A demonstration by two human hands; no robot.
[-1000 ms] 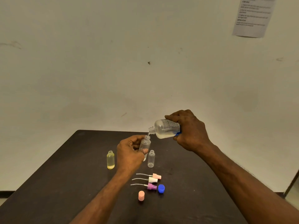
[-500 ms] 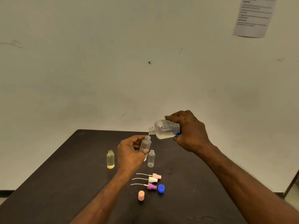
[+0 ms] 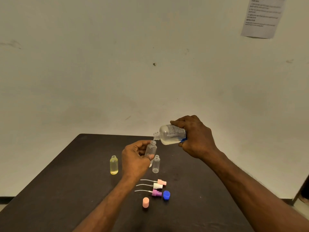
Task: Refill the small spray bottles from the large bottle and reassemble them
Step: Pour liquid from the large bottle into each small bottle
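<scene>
Tipping the big bottle [image 3: 172,135], the right hand [image 3: 196,136] grips it above the small bottle [image 3: 151,150], which the left hand [image 3: 135,160] holds over the bench [image 3: 58,190].

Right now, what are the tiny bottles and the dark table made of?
The small bottles, like the empty one standing and the yellow-filled one, look like clear plastic, though glass is possible: you see straight through them, and their necks have moulded threads. The table has a dark, matte top with faint scuffs, perhaps laminate or painted wood; I can't say which.
</scene>
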